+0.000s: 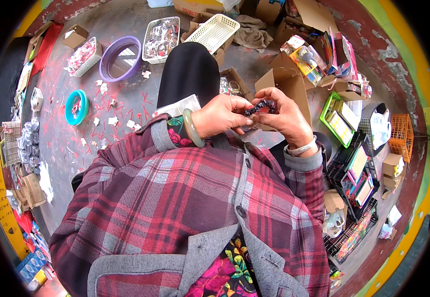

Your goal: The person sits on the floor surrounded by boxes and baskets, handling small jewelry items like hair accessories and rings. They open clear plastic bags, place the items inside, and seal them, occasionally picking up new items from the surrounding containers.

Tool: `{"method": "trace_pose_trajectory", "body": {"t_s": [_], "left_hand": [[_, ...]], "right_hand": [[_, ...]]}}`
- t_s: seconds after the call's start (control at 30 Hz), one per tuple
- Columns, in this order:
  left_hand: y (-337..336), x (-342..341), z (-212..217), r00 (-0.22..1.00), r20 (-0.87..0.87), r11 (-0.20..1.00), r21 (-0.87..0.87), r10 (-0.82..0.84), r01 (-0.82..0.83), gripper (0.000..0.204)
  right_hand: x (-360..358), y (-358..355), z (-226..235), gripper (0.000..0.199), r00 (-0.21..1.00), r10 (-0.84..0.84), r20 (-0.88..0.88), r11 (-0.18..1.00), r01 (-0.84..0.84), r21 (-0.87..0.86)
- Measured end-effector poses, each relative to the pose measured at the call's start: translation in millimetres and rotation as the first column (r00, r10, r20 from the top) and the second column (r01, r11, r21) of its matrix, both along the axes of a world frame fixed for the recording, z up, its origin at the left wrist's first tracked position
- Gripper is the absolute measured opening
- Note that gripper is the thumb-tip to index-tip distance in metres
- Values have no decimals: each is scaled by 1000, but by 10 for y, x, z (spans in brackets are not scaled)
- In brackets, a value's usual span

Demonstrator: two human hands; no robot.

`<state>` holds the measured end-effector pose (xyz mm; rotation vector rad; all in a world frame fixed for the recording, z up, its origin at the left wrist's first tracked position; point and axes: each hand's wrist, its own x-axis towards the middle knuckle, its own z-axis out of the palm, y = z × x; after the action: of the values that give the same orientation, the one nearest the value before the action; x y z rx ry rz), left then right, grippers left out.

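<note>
Between my two hands is a small dark, ruffled loop that looks like a hair scrunchie (263, 105). My left hand (221, 115) pinches its near left side, thumb and fingers closed. My right hand (285, 116) curls over its right side, fingertips pressed on the band. A bit of red shows by the left fingertips, too small to name. Below the hands stands an open cardboard box (294, 89). Beside it, partly behind my left hand, is a smaller box (237, 79) with small packed items. A flat clear packet (177, 106) lies across my leg near the left wrist.
On the floor at left are a purple basin (105, 67), a teal basin (68, 111), and white baskets (148, 47) of small items. Red and white scraps (113, 121) litter the floor. At right stand a green tray (328, 111), black crates (352, 198) and an orange basket (402, 133).
</note>
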<state>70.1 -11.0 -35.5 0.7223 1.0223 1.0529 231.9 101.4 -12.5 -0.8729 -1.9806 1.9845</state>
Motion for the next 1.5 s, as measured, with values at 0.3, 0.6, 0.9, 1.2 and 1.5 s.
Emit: {"method": "trace_pose_trajectory", "body": {"t_s": [0.3,0.6,0.9,1.2,1.5], "left_hand": [[-12,18,11,998,-67,999,36,-6,9,24],[-2,23,-25,989,-147,992,129,35,-16,25],[43,-14,-36,987,-116,991,83,112,-103,28],[57,-98,-185,993,-117,996,86,-26,36,17],[22,-37,-51,982,-179,990,109,-64,85,19]], "right_hand": [[-84,49,74,35,987,119,109,975,-137,176],[-84,59,42,26,973,98,207,932,-163,323],[-76,31,27,12,996,9,94,986,-24,164],[-27,61,33,8,996,36,86,995,-44,89],[-18,60,110,14,977,98,188,950,-148,274]]}}
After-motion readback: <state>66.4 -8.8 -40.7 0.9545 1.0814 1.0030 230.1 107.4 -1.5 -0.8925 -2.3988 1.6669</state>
